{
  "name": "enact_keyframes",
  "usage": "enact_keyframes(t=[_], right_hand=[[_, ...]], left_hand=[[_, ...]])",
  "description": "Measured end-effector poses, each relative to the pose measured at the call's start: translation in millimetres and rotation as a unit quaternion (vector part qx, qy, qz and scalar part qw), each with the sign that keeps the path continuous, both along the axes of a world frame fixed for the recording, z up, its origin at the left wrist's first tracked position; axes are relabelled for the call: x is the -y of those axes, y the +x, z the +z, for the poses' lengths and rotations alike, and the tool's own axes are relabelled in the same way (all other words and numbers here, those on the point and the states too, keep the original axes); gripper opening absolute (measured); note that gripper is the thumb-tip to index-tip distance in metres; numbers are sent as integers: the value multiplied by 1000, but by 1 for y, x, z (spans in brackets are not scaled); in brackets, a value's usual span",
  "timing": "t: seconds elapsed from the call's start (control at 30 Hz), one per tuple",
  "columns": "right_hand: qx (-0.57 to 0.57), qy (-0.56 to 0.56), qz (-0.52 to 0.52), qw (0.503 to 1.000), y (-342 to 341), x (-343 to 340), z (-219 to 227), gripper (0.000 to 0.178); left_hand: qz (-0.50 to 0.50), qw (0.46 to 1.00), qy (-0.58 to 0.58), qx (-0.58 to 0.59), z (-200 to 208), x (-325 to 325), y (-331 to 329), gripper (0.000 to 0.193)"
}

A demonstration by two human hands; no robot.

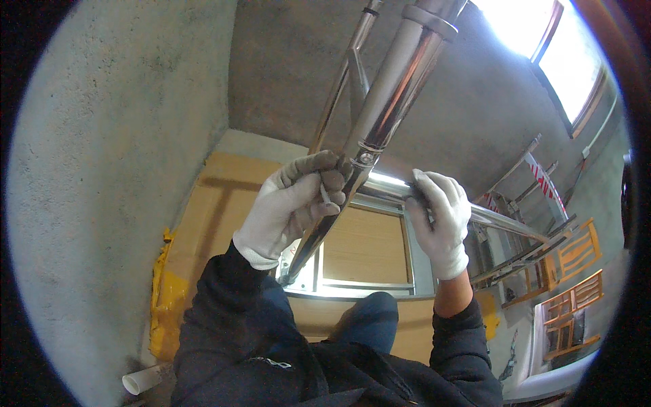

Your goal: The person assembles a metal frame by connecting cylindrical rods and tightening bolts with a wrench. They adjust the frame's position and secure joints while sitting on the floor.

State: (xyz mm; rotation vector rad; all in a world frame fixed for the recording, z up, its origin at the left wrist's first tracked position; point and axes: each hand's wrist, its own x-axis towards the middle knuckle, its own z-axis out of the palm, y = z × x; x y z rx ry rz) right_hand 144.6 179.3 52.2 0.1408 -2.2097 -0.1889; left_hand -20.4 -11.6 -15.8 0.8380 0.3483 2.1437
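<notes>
Left hand [288, 207], frame centre, half-closed, pinching 1 small thin piece [324, 190] beside steel post [400, 85]. Right hand [442, 220], centre-right, fingers curled at horizontal tube [502, 220]; can't tell if gripping.

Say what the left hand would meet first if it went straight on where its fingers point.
Most likely the shiny metal pole, right beside the left hand; depth is unclear, so they may already touch.
</notes>
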Motion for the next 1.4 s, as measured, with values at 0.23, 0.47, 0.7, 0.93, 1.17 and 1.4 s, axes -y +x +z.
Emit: enact_keyframes(t=[0.23,0.47,0.7,0.93,1.17,1.4], right_hand=[[-2,4,8,1000,1,-5,5,39],[1,4,1,1000,3,-6,5,38],[2,6,0,1000,3,-6,5,38],[10,2,3,1000,4,-6,5,39],[12,0,2,1000,5,-6,4,40],[14,1,3,1000,4,-4,6,39]], left_hand=[[110,991,-54,-57,13,-4,4,30],[299,929,-143,-164,21,-8,6,14],[383,898,-110,-188,23,-13,8,10],[338,911,-206,-115,28,-14,7,17],[307,924,-202,-104,42,-11,6,27],[136,979,-146,-39,20,-6,-10,31]])
